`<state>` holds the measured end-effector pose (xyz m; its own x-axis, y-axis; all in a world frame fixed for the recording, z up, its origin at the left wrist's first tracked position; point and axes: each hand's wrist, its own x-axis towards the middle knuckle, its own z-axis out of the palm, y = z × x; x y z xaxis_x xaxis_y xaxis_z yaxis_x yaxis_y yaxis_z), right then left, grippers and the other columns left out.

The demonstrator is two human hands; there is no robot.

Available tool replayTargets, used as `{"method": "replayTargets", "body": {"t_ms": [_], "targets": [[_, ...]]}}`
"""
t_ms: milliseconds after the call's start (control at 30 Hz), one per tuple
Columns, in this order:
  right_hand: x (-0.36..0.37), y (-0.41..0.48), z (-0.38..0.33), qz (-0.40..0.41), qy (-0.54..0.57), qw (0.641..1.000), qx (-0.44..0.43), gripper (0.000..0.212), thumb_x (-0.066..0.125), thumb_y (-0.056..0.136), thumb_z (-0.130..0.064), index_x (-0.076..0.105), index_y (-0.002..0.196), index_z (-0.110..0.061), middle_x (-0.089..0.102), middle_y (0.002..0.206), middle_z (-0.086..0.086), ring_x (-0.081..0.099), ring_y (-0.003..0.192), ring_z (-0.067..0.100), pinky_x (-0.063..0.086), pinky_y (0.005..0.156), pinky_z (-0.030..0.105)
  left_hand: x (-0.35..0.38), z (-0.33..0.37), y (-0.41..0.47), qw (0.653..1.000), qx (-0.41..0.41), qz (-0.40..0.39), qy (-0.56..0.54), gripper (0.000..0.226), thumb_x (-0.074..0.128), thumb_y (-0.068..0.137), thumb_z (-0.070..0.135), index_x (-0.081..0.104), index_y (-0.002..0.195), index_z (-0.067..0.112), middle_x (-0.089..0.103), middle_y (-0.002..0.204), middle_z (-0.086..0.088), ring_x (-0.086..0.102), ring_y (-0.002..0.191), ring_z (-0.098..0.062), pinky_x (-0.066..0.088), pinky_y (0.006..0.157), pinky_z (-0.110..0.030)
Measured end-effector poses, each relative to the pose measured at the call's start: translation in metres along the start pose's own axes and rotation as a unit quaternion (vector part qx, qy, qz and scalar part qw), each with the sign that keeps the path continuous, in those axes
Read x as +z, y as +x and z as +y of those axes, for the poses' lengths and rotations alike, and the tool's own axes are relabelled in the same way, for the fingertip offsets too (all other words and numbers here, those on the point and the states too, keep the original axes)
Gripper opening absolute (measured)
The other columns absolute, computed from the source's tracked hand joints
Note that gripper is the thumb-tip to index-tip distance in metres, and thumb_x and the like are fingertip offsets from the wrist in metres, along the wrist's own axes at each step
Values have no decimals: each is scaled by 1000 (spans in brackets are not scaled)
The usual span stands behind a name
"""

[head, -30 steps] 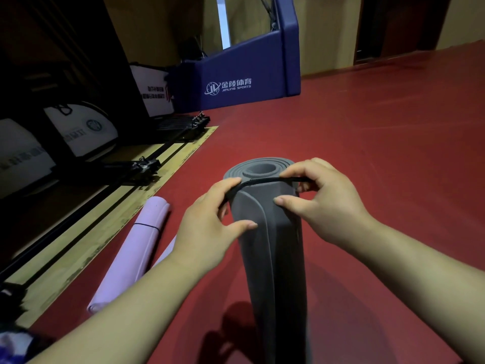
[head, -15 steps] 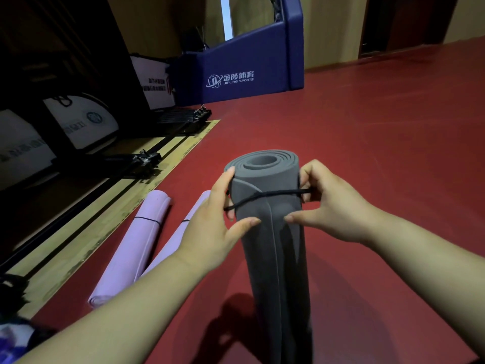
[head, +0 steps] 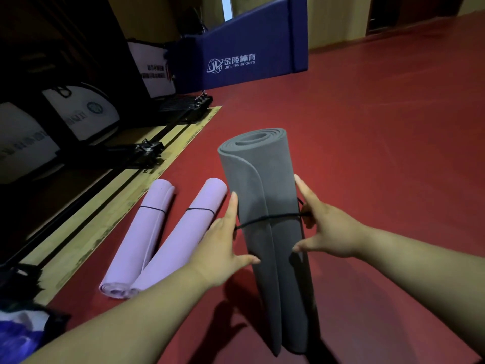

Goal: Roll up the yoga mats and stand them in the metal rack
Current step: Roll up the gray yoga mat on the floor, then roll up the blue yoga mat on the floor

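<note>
A rolled grey yoga mat [head: 265, 185] stands upright on the red floor in front of me. A black elastic band [head: 270, 218] circles it about a third of the way down. My left hand [head: 223, 248] holds the band against the mat's left side, thumb across the front. My right hand [head: 322, 227] holds the band on the right side, fingers spread along the mat. Two rolled lilac mats [head: 147, 232] [head: 186, 232] lie side by side on the floor to the left, each with a black band around it. No metal rack is recognisable.
A wooden strip [head: 112, 214] with black rails [head: 147, 151] runs along the left. White signboards [head: 78, 114] lean in the dark behind it. A blue padded block [head: 244, 61] stands at the back. Blue and white fabric [head: 21, 332] lies at the bottom left.
The black band has slid from the mat's top rim down to about a third of its length, both hands moving down with it. The view has tilted, showing both lilac mats.
</note>
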<state>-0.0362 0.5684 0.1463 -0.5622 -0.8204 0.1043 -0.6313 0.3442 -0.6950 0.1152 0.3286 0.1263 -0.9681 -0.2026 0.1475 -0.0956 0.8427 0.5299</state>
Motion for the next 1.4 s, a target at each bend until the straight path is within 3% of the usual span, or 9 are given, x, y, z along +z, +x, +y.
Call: {"method": "replayTargets", "body": {"t_ms": [300, 400, 600, 767, 867, 967, 1033, 1133, 1400], "targets": [[35, -10, 31, -34, 6, 998, 46, 149, 95, 70, -29, -27, 152, -51, 53, 108, -30, 56, 88, -23, 42, 73, 4, 30, -16, -10, 996, -54, -61, -27, 153, 94, 67, 42, -38, 143, 56, 58, 117, -8, 53, 102, -25, 51, 93, -43], [47, -13, 37, -20, -11, 998, 50, 150, 95, 68, -34, -30, 148, -56, 52, 132, -12, 61, 98, 3, 49, 82, 17, 33, -16, -11, 996, -52, -68, -33, 153, 93, 70, 39, -43, 139, 57, 52, 117, -5, 51, 106, -23, 45, 92, -32], [50, -7, 36, 19, -8, 997, 78, 146, 93, 70, -36, -28, 147, -60, 35, 159, -2, 58, 125, 20, 52, 103, 36, 38, -15, -7, 993, -41, -72, -88, 156, 95, 67, 30, -40, 140, 59, 34, 155, 2, 49, 132, -19, 51, 104, -43], [52, 10, 32, 20, 25, 993, 113, 145, 91, 74, -30, -31, 147, -56, 71, 116, -6, 68, 88, 7, 50, 73, 14, 34, -9, 9, 984, -49, -66, -155, 154, 91, 67, 11, -35, 138, 67, 38, 145, -1, 66, 109, -23, 61, 86, -46], [45, 30, 24, 21, 63, 992, 110, 147, 94, 69, -28, -25, 153, -52, 66, 125, -14, 69, 103, 7, 57, 85, 23, 10, -13, 28, 983, -49, -68, -161, 152, 89, 65, 8, -27, 144, 65, 51, 136, -4, 70, 92, -33, 61, 72, -53], [44, 57, 19, 36, 124, 986, 108, 141, 96, 68, -31, -11, 160, -45, 67, 133, -9, 67, 112, 5, 56, 97, 31, -21, -20, 41, 987, -73, -56, -134, 141, 84, 75, -3, -19, 155, 52, 48, 127, 19, 67, 68, -15, 57, 66, -26], [48, 71, 16, 49, 164, 975, 143, 128, 93, 73, -32, 3, 163, -39, 62, 143, 2, 64, 122, 11, 53, 104, 36, -32, -28, 45, 989, -116, -2, -87, 130, 85, 79, 6, -10, 160, 44, 45, 141, 13, 68, 91, -13, 53, 82, -20], [53, 75, 15, 17, 161, 968, 191, 109, 90, 78, -28, 21, 163, -27, 48, 154, 15, 53, 136, 21, 50, 105, 35, -31, -37, 48, 988, -142, 45, -30, 117, 84, 82, 21, 1, 164, 36, 28, 166, -3, 42, 144, -26, 37, 116, -39], [9, 11, 28, -106, -115, 959, 235, 93, 81, 84, -46, 33, 160, -23, 41, 161, 3, 40, 147, 18, 32, 110, 21, 18, 7, 45, 991, -52, -105, 58, 91, 76, 88, 40, 23, 162, 28, 40, 159, -8, 38, 146, -24, 31, 118, -30]]}}
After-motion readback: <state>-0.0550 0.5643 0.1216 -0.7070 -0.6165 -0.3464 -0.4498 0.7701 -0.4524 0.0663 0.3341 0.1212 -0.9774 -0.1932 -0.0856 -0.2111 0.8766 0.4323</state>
